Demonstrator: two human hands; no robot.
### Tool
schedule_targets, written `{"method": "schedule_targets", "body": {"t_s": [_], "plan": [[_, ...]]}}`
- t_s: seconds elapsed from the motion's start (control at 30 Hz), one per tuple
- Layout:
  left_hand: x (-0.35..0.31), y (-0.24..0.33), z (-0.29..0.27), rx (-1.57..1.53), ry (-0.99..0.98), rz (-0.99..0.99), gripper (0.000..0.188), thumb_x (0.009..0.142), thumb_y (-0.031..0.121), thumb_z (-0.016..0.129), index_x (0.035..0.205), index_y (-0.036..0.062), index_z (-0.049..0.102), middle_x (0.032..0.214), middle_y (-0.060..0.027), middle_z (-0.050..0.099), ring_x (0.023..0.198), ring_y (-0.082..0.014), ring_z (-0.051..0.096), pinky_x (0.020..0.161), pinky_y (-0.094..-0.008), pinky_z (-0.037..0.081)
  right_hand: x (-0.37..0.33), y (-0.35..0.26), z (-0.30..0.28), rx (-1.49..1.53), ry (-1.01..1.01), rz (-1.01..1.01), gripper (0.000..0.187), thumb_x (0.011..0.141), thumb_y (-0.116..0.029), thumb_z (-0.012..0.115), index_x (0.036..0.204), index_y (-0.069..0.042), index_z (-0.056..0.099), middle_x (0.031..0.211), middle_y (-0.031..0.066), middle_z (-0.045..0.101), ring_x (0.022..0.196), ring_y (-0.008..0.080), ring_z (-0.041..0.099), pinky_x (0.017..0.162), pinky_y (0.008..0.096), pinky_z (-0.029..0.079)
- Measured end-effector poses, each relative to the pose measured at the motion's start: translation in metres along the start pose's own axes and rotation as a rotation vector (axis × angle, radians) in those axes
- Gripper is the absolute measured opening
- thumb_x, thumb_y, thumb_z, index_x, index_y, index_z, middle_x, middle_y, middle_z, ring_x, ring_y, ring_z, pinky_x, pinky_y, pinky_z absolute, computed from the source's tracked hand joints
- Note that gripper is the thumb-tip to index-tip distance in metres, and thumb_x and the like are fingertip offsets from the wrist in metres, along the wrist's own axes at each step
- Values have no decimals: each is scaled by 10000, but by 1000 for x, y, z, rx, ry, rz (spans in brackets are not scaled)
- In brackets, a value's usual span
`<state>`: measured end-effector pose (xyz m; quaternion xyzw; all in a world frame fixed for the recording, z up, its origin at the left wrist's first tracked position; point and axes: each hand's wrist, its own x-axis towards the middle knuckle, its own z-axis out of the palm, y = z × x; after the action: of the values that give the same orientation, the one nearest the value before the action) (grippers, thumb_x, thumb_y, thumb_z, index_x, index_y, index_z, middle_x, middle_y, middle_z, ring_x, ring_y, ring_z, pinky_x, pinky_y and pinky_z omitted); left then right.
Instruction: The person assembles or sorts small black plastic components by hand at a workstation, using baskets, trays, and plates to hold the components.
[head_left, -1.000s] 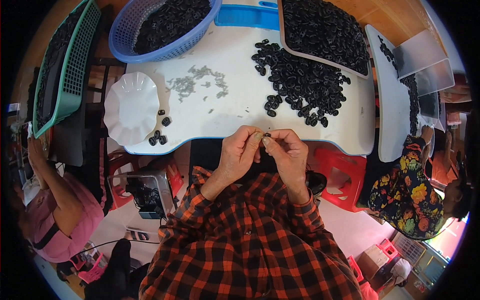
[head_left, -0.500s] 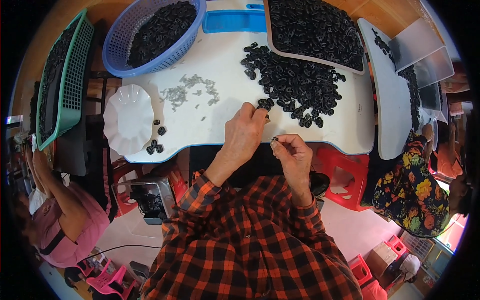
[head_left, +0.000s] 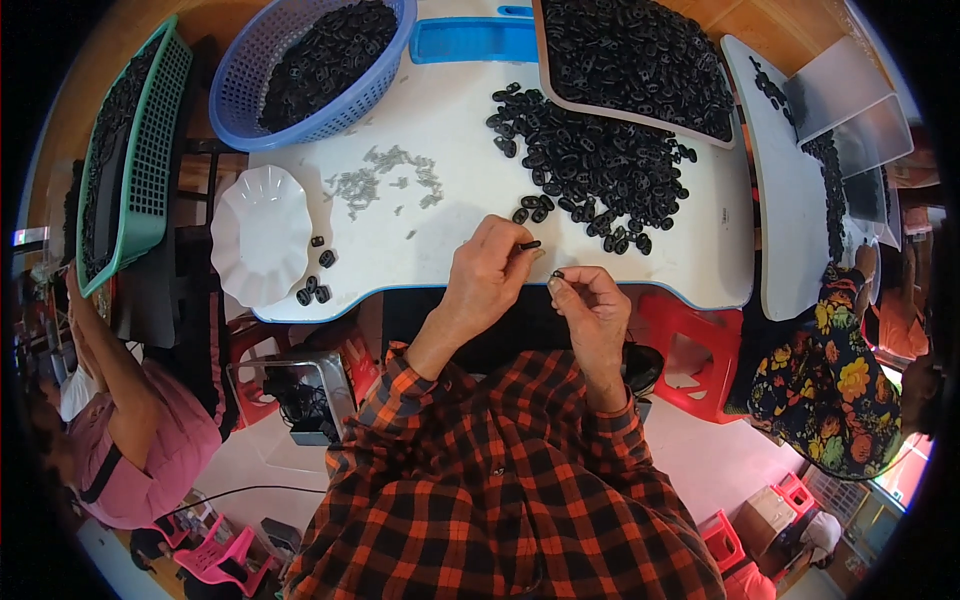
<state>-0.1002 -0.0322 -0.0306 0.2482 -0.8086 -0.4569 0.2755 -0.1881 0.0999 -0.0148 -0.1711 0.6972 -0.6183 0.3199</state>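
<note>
My left hand (head_left: 484,275) is raised over the near edge of the white table (head_left: 420,240). Its thumb and fingertips pinch a black plastic piece (head_left: 530,245), seen edge-on. Close to its right, my right hand (head_left: 595,310) is closed on a small dark piece (head_left: 558,274), mostly hidden by the fingertips. The two hands are apart. Just beyond them lie a few loose black oval pieces with holes (head_left: 533,208), beside a large heap of the same kind (head_left: 605,165). Small silvery-grey bits (head_left: 385,180), too small to name, are scattered left of the middle.
A white scalloped plate (head_left: 260,235) sits at the left, with several small black pieces (head_left: 313,292) beside it. Behind are a blue basket (head_left: 235,105), a blue tray (head_left: 460,40) and a pale-rimmed tray (head_left: 640,122). A green basket (head_left: 150,190) stands far left. People work on both sides.
My left hand has lifted slightly back from the loose ovals with a black piece now showing in its pinch. My right hand stays nearly in place, still pinching its small piece.
</note>
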Motion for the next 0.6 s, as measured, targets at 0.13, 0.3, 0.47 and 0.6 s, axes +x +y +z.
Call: {"method": "schedule_targets", "body": {"t_s": [0.13,0.3,0.47,0.6], "plan": [[-10,6,-7,-770,-40,-345,177,864,12,618,1039,-9,612,863,-30,606,702,-84,621,582,-201,513,-2,-4,2,43,8,14,113,826,-29,667,918,11,616,778,12,624,656,48,546,601,180,448],[-16,5,-17,-844,-101,-353,281,869,-10,599,1150,-9,590,859,-44,622,715,-132,656,636,-201,538,-4,-10,7,103,-1,26,124,833,-53,667,930,10,622,772,21,624,646,53,553,587,182,454],[-22,4,-21,-976,-139,-358,294,858,-18,608,1151,-34,579,914,-87,642,766,-166,677,676,-221,557,-6,-15,12,163,-29,38,130,832,-53,667,935,13,625,774,25,628,643,52,550,581,182,448],[-25,1,-20,-1039,-131,-355,307,843,-28,621,1144,-51,567,909,-104,644,776,-166,673,681,-240,569,-8,-17,14,181,-72,38,121,835,-44,657,936,14,626,773,29,629,644,53,548,578,182,443]]}}
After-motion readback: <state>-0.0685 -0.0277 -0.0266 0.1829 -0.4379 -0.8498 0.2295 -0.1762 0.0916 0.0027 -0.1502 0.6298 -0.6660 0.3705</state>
